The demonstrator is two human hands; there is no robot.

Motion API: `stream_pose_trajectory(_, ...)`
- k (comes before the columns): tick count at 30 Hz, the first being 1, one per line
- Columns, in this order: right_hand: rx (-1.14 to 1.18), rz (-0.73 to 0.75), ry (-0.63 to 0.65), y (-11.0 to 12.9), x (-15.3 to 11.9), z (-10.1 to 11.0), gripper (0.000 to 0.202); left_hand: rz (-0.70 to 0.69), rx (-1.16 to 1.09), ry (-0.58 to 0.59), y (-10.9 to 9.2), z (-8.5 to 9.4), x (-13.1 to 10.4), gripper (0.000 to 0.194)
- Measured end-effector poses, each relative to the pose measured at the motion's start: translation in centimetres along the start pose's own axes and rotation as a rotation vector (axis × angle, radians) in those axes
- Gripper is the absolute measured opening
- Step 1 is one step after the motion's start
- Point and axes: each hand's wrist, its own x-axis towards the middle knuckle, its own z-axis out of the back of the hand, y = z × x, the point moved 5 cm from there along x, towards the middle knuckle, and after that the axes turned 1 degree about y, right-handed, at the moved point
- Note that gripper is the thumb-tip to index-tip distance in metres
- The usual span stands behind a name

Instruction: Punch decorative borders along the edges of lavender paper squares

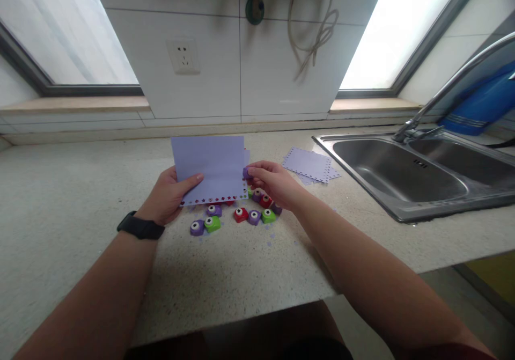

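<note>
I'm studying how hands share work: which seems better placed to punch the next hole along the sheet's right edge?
Probably the right hand: it holds a purple punch at the right edge of the lavender sheet. The left hand grips the opposite side, thumb across the front, so it seems suited to steadying.

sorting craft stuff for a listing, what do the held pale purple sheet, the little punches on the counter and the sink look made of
Held sheet: matte paper or thin card, thin-edged, small shapes cut through it. Little punches: probably smooth plastic, judging by the bright moulded bodies; any metal inside is hidden. Sink: likely stainless steel, grey with soft reflections.
</note>
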Motion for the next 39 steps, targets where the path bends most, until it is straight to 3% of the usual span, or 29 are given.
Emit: stream_pose_trajectory(39, -0.058, 0.000, -0.009, 0.36, -0.26, -0.01, 0.025, -0.017, 0.015, 0.012, -0.61, -0.46, -0.56, 0.046)
